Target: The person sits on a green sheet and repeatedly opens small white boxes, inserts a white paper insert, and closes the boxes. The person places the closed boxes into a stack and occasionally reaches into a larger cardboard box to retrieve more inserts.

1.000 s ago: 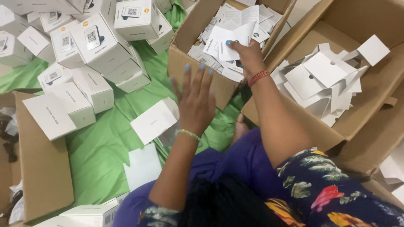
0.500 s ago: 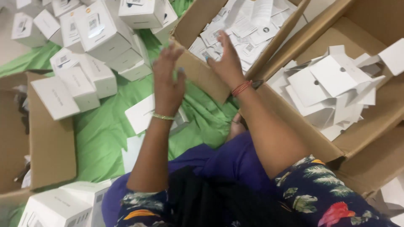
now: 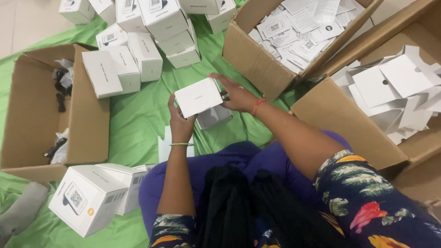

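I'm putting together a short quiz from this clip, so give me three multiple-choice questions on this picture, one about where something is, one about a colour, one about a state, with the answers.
1. Where does the cardboard box of flat printed cards stand?
A. At the person's upper right
B. Behind the person
C. On the person's lap

2. What colour is the cloth on the floor?
A. Red
B. Green
C. Black

3. How is the small white box held?
A. In the left hand alone
B. Lying untouched on the cloth
C. Between both hands

Answers:
1. A, it sits open at the top right of the view.
2. B, green shows between all the boxes.
3. C, the left hand grips its lower edge and the right hand its right side.
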